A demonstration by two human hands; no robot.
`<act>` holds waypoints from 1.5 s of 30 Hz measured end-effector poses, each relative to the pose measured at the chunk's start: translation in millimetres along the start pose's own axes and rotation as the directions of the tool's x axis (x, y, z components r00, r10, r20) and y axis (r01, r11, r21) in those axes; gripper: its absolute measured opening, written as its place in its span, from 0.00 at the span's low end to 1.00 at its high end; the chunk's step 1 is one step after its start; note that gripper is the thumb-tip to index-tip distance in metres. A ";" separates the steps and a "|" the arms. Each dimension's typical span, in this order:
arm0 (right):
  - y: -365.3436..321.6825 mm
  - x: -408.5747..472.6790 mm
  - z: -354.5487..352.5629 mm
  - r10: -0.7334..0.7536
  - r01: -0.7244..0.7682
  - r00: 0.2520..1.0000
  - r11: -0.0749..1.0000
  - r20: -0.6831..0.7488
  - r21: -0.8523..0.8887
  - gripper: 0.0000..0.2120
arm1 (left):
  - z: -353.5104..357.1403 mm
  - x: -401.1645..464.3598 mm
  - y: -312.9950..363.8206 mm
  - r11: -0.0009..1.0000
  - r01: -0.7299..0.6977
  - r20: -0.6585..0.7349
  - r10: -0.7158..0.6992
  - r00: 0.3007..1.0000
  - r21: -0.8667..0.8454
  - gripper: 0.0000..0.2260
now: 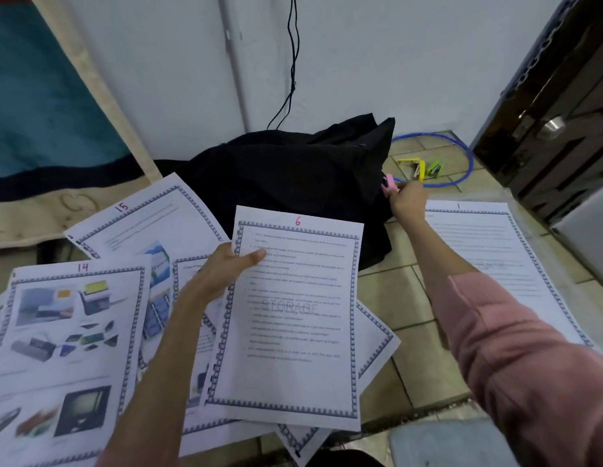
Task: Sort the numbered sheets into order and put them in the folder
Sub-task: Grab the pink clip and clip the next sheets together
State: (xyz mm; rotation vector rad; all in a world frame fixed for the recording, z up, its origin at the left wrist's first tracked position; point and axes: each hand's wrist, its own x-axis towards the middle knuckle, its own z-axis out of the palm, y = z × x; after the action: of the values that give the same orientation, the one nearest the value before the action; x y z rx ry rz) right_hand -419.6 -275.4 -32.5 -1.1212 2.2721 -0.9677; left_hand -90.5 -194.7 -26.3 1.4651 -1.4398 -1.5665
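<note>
My left hand (226, 269) grips sheet 6 (293, 318) by its left edge and holds it above the pile of sheets on the floor. Sheet 14 (64, 335) with pictures lies at the left, sheet 15 (148, 224) behind it. Sheet 1 (488, 261) lies on the tiles at the right, partly under my right forearm. My right hand (408, 200) reaches far forward and pinches a small pink clip (389, 183) at the edge of the black bag. No folder shows.
A black bag (293, 176) sits against the white wall. Beyond it on the tiles lie a blue cable loop (461, 153), a yellow clip (414, 166) and a green clip (434, 168). A dark door (546, 129) stands at right, a blanket (40, 112) at left.
</note>
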 end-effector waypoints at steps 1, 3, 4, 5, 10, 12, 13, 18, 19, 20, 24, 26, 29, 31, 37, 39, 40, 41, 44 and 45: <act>-1.1 3.9 1.6 0.015 -0.015 1.000 0.999 -0.003 -0.032 0.14 | 0.3 0.1 0.3 1.000 -0.003 -0.001 0.003 1.000 -0.001 0.12; -3.6 11.0 4.8 0.021 -0.020 1.000 0.997 0.005 -0.076 0.13 | 0.1 0.5 0.4 1.000 -0.009 0.003 0.009 1.000 0.006 0.08; -3.9 14.0 6.0 0.028 -0.027 0.999 0.996 0.016 -0.084 0.15 | -0.2 0.3 0.2 1.000 -0.006 0.004 0.006 1.000 0.007 0.06; -4.3 15.9 6.7 0.034 -0.032 0.999 0.996 0.026 -0.086 0.17 | -0.6 0.0 0.2 1.000 -0.005 0.004 0.005 1.000 0.003 0.05; -1.9 22.3 12.0 0.057 -0.055 0.998 0.993 0.022 -0.105 0.19 | -2.9 -1.4 0.3 1.000 0.008 0.010 -0.007 1.000 -0.010 0.06; -3.3 21.4 11.3 0.051 -0.051 0.999 0.994 -0.001 -0.101 0.20 | -3.9 -1.9 0.6 1.000 0.022 0.012 -0.021 1.000 -0.014 0.09; -3.8 21.0 10.2 0.051 -0.053 0.999 0.995 -0.016 -0.084 0.20 | -4.1 -2.2 1.1 0.999 0.028 0.011 -0.028 1.000 -0.016 0.11; -6.7 6.5 -6.0 0.099 -0.058 0.986 0.956 -0.130 0.287 0.15 | -3.7 -4.9 4.2 0.999 0.027 0.013 -0.026 1.000 -0.025 0.10; -8.0 0.6 -11.3 0.110 -0.059 0.989 0.900 -0.094 0.433 0.12 | -3.5 -6.3 5.2 0.999 0.021 0.011 -0.020 1.000 -0.031 0.09; -10.3 -7.5 -17.2 0.103 -0.070 0.994 0.808 -0.022 0.584 0.08 | -3.4 -8.0 6.3 0.999 0.014 0.006 -0.014 1.000 -0.039 0.08; -28.4 -54.8 -38.1 -0.109 -0.280 0.930 0.407 0.351 0.869 0.06 | -4.2 -21.6 12.5 0.998 -0.028 -0.031 0.026 0.999 -0.058 0.05; -38.8 -80.3 -42.8 -0.196 -0.396 0.864 0.305 0.464 0.866 0.11 | -4.5 -31.3 15.4 0.997 -0.054 -0.052 0.051 0.997 -0.054 0.05; -57.0 -115.2 -45.3 -0.199 -0.541 0.807 0.131 0.557 0.831 0.15 | -3.7 -48.1 17.5 0.994 -0.084 -0.085 0.078 0.993 -0.071 0.04; -68.7 -133.4 -45.6 -0.227 -0.591 0.779 0.042 0.584 0.805 0.09 | -2.9 -58.8 17.3 0.990 -0.107 -0.105 0.097 0.990 -0.090 0.05; -96.2 -171.1 -43.5 -0.320 -0.583 0.724 0.190 0.611 0.790 0.07 | -2.9 -80.8 17.4 0.984 -0.118 -0.121 0.102 0.987 -0.131 0.08; -99.4 -179.7 -42.8 -0.365 -0.534 0.701 0.301 0.613 0.790 0.07 | -3.4 -85.1 18.1 0.983 -0.122 -0.113 0.107 0.988 -0.134 0.10; -100.1 -183.4 -42.8 -0.389 -0.518 0.671 0.363 0.632 0.774 0.08 | -4.2 -87.0 18.3 0.983 -0.125 -0.108 0.111 0.988 -0.135 0.11; -100.9 -186.8 -42.9 -0.401 -0.521 0.630 0.417 0.665 0.745 0.12 | -4.6 -88.1 18.4 0.983 -0.125 -0.104 0.111 0.988 -0.135 0.11; -105.8 -196.0 -42.1 -0.378 -0.513 0.548 0.553 0.747 0.656 0.19 | -5.3 -90.5 17.6 0.983 -0.125 -0.100 0.112 0.989 -0.133 0.14; -107.3 -197.9 -41.0 -0.370 -0.491 0.543 0.589 0.754 0.642 0.19 | -5.1 -90.9 17.7 0.983 -0.127 -0.097 0.115 0.989 -0.131 0.14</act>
State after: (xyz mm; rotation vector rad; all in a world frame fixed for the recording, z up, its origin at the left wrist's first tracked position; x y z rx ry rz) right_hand -275.1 -145.0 87.8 -0.7470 0.8180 -0.9436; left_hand -67.4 -118.8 21.9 1.3257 -1.3183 -1.4758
